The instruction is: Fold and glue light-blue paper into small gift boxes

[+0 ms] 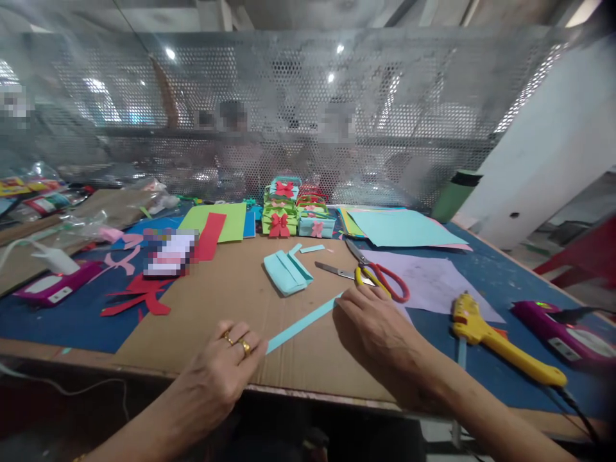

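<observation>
A long light-blue paper strip (302,325) lies slanted on the brown cardboard sheet (231,301). My left hand (224,372), with gold rings, pinches the strip's near end, fingers closed. My right hand (373,324) pinches its far end, fingers pressed together. Just beyond my right hand lie scissors (373,273) with yellow and red handles. A folded light-blue paper bag (287,272) rests in the middle of the cardboard.
Finished paper bags with bows (293,208) stand at the back, coloured paper sheets (399,228) beside them. A yellow glue gun (500,340) and a purple one (561,327) lie at right. Red and pink cut-outs (139,295) lie left. Perforated metal screen (308,109) behind.
</observation>
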The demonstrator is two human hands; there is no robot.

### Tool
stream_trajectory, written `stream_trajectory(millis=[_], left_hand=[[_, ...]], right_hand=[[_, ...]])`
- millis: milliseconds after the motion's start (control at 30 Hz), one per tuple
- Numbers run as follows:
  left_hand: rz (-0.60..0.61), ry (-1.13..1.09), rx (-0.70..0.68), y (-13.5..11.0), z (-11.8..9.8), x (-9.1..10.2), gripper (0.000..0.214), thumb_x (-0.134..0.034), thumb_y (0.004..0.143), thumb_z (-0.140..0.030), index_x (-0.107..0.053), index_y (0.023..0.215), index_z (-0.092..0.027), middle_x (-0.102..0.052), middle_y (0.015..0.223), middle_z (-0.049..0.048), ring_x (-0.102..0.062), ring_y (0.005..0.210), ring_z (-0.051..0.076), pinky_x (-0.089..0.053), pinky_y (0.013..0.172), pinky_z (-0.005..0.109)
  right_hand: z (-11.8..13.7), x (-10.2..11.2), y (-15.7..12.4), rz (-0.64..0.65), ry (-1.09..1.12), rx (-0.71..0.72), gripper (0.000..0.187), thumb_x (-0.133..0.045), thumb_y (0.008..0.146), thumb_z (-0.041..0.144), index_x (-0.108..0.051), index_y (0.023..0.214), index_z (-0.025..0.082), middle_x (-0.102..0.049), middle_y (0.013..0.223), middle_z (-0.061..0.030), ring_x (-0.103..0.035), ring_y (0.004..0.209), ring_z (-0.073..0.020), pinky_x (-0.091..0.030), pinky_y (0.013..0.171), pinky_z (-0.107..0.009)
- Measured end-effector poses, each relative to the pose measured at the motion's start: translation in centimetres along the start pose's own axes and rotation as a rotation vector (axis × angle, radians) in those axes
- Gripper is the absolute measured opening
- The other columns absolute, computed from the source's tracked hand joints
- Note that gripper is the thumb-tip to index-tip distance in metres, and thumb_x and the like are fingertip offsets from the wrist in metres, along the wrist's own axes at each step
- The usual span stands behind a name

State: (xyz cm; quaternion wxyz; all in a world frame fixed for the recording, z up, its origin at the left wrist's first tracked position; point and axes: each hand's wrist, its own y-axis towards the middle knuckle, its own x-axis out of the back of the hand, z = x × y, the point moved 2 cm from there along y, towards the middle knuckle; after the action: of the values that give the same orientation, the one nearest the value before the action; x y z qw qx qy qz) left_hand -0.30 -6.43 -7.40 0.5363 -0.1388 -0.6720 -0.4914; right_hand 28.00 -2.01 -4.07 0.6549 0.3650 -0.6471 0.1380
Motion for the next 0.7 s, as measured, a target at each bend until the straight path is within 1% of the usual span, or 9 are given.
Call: stream_trajectory(millis=[67, 167, 233, 300, 400, 533, 567, 633, 700], left_hand=[[-0.054, 0.004, 0.018, 0.3, -0.1, -0.4, 0.041, -0.024, 0.099, -0.005, -0.061, 0.115, -0.01, -0.062, 0.091, 0.01, -0.051, 0.082, 0.024, -0.035, 0.08, 0.04], [-0.153, 0.034, -0.034, 0.4, -0.4, -1.6, 0.044, -0.025, 0.098, -0.006, -0.057, 0.129, -0.007, -0.064, 0.1, 0.0136, -0.053, 0.089, 0.026, -0.036, 0.084, 0.042], [-0.205, 0.032, -0.072, -0.2, -0.5, -2.5, 0.045, -0.027, 0.096, -0.006, -0.055, 0.131, -0.006, -0.065, 0.098, 0.0144, -0.055, 0.088, 0.026, -0.037, 0.083, 0.041], [-0.231, 0.047, -0.063, -1.0, -0.4, -3.2, 0.047, -0.028, 0.095, -0.006, -0.054, 0.134, -0.007, -0.066, 0.094, 0.0141, -0.057, 0.087, 0.027, -0.039, 0.082, 0.042], [-0.262, 0.08, -0.064, -2.2, -0.2, -3.5, 0.047, -0.03, 0.095, -0.005, -0.054, 0.136, -0.008, -0.067, 0.091, 0.0132, -0.059, 0.086, 0.026, -0.041, 0.082, 0.042], [-0.178, 0.047, -0.109, -2.3, 0.1, -2.8, 0.041, -0.034, 0.096, -0.007, -0.059, 0.129, -0.011, -0.068, 0.087, 0.0108, -0.06, 0.08, 0.023, -0.044, 0.078, 0.038], [-0.176, 0.006, -0.123, -1.9, 0.3, -2.3, 0.038, -0.035, 0.097, -0.009, -0.061, 0.125, -0.012, -0.066, 0.083, 0.0092, -0.058, 0.075, 0.021, -0.044, 0.075, 0.037], [-0.23, -0.117, -0.101, -0.2, 1.6, -0.8, 0.034, -0.035, 0.098, -0.012, -0.064, 0.116, -0.016, -0.061, 0.073, 0.0055, -0.055, 0.067, 0.02, -0.043, 0.07, 0.035], [-0.023, -0.238, 0.05, 2.6, 4.0, 0.3, 0.039, -0.035, 0.098, -0.009, -0.061, 0.125, -0.02, -0.066, 0.093, 0.008, -0.059, 0.085, 0.02, -0.045, 0.079, 0.035]], right_hand=[[0.1, -0.1, 0.0, -0.018, -0.019, -0.005, 0.014, -0.049, 0.088, 0.009, -0.059, 0.083, 0.018, -0.059, 0.084, -0.0077, -0.048, 0.076, -0.022, -0.033, 0.076, -0.037], [0.2, -0.3, -0.1, -0.008, -0.025, -0.03, 0.015, -0.049, 0.088, 0.009, -0.06, 0.084, 0.018, -0.06, 0.085, -0.0083, -0.049, 0.078, -0.0222, -0.034, 0.077, -0.038], [0.1, -0.5, -0.3, 0.016, -0.005, -0.049, 0.016, -0.048, 0.089, 0.009, -0.062, 0.088, 0.018, -0.062, 0.088, -0.0089, -0.05, 0.08, -0.0227, -0.035, 0.079, -0.038], [0.1, -0.6, -0.3, 0.036, 0.019, -0.069, 0.018, -0.047, 0.089, 0.008, -0.063, 0.09, 0.017, -0.062, 0.089, -0.0094, -0.051, 0.081, -0.0227, -0.035, 0.08, -0.039], [0.0, -0.7, -0.3, 0.028, 0.045, -0.073, 0.02, -0.046, 0.088, 0.007, -0.064, 0.09, 0.017, -0.063, 0.09, -0.0097, -0.05, 0.081, -0.0228, -0.036, 0.081, -0.04], [-0.1, -1.1, -0.4, -0.004, 0.046, -0.087, 0.017, -0.048, 0.089, 0.01, -0.063, 0.087, 0.017, -0.062, 0.089, -0.0093, -0.05, 0.081, -0.0228, -0.036, 0.081, -0.04], [0.0, -1.4, -0.5, -0.008, 0.032, -0.094, 0.015, -0.048, 0.089, 0.011, -0.062, 0.087, 0.017, -0.062, 0.088, -0.009, -0.05, 0.081, -0.0227, -0.036, 0.082, -0.041], [0.3, -1.9, -0.5, -0.01, -0.011, -0.119, 0.015, -0.049, 0.09, 0.011, -0.061, 0.085, 0.018, -0.062, 0.088, -0.008, -0.049, 0.079, -0.0222, -0.035, 0.082, -0.041], [0.7, -2.2, -0.3, -0.043, -0.062, -0.162, 0.017, -0.048, 0.09, 0.009, -0.059, 0.081, 0.019, -0.061, 0.086, -0.0071, -0.048, 0.077, -0.0216, -0.035, 0.082, -0.041]])
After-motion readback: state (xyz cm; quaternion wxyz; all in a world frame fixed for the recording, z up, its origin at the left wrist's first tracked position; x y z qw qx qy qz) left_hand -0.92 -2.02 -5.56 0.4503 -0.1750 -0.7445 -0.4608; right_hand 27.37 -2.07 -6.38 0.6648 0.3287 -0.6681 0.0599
